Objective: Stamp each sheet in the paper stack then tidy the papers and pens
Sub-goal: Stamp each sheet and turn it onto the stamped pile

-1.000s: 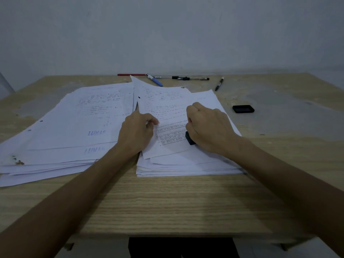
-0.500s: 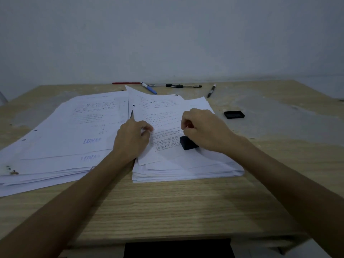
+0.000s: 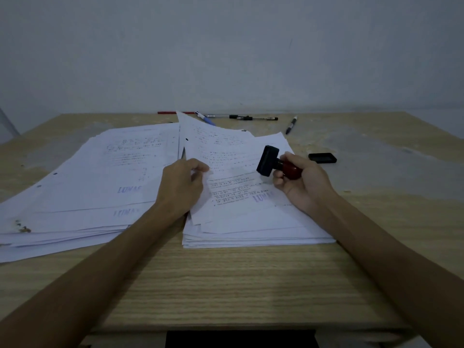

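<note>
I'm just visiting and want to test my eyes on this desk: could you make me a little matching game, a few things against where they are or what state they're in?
Things:
1. rubber stamp
2. top sheet
3. black ink pad
4. red pen

States:
A. lying at the table's far edge, by the wall
B. lifted off the paper, gripped in the right hand
C. pinched at its left edge by the left hand, with a fresh blue mark on it
D. resting on the table right of the stack

Pairs: 1-B, 2-C, 3-D, 4-A
</note>
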